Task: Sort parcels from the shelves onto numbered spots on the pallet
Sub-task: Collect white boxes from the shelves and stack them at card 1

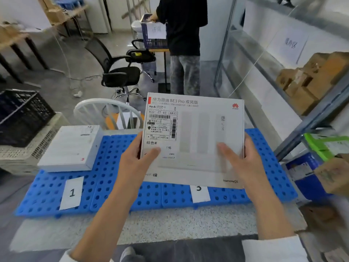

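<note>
Both hands, left (136, 163) and right (243, 163), grip a white box (194, 140) mid-frame, fingers curled around its sides. Below lies the blue pallet (117, 190); a second box (70, 148) sits at its left end.

1. Left grip (136, 163) and right grip (243, 163) hold a white router box (198, 140) by its side edges, thumbs on the front face.
2. Shipping label (162, 125) sits on the box's upper left.
3. Box is above the blue pallet (113, 186) and hides the top of the "3" tag (199, 194).
4. "1" tag (71, 192) lies on the pallet's left part, with a second white box (71, 148) behind it at the far left corner.
5. Right side: metal shelf (311, 118) with brown cartons (309, 80).
6. Background: person in black top (183, 25), black office chair (120, 72).
</note>
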